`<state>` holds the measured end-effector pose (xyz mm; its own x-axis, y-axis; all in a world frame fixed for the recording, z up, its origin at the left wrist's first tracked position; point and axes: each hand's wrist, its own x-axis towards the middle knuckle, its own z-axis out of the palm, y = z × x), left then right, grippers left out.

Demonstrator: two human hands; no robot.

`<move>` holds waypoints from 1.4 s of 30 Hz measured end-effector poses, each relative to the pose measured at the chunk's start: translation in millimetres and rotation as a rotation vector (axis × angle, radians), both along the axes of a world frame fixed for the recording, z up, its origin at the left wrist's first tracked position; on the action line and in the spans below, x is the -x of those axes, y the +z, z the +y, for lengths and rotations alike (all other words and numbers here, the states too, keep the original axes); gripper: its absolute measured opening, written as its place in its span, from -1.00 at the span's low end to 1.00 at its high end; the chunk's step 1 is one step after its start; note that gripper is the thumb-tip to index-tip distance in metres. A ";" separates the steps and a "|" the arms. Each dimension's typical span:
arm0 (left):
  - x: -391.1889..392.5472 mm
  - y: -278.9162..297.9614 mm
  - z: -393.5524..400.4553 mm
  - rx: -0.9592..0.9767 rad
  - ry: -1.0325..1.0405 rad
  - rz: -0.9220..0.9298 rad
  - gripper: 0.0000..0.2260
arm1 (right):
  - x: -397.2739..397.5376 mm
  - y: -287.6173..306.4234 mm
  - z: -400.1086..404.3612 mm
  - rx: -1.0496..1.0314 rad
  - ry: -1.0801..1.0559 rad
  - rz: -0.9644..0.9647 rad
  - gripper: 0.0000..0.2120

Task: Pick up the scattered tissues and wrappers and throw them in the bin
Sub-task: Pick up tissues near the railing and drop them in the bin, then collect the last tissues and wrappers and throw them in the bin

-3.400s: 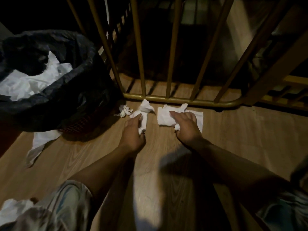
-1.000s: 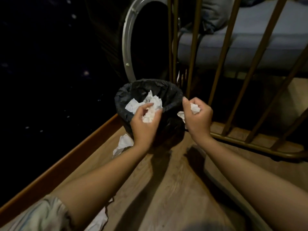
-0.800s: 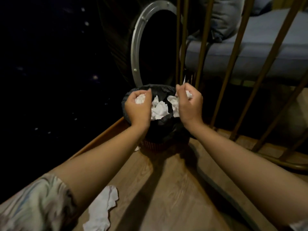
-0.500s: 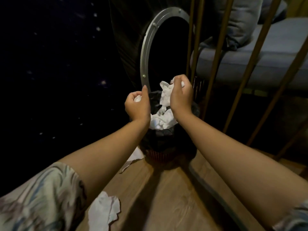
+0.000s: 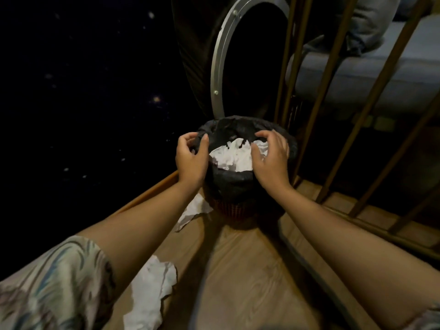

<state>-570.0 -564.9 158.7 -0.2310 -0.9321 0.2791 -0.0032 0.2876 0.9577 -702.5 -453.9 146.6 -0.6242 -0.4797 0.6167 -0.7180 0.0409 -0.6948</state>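
The bin (image 5: 247,186) mouth lies open from above, tissues (image 5: 234,154) heaped near its rim. Both hands hover at that mouth, the left hand (image 5: 191,158) at the left edge, the right hand (image 5: 270,160) over the right. Slanted railing bars (image 5: 331,96) wall off the right side. A round metal ring (image 5: 217,67) rises just behind. Bare wooden floor (image 5: 250,277) gives room on the near side, with one tissue (image 5: 192,210) touching the bin's left base and another (image 5: 152,289) nearer.

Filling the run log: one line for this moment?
left hand empty | right hand empty | tissues in bin | two tissues on floor
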 end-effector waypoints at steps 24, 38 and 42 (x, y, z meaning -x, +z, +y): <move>-220.0 -103.0 49.0 -0.015 -0.095 -0.615 -0.83 | -156.0 -79.6 29.9 -0.466 0.358 0.240 -0.77; -254.8 -219.5 84.0 0.043 -0.290 -1.055 -0.19 | -175.6 -167.1 -10.5 -0.722 0.359 0.052 -0.68; -253.6 -235.6 83.2 0.156 -0.173 -1.031 -0.28 | -172.9 -181.6 -38.3 -0.649 0.286 -0.049 -0.60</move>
<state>-316.4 -481.7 -76.9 -0.5512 -0.8342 -0.0140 -0.7412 0.4819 0.4672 -529.5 -492.3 -35.1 -0.4386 -0.8899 0.1255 -0.7307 0.2719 -0.6263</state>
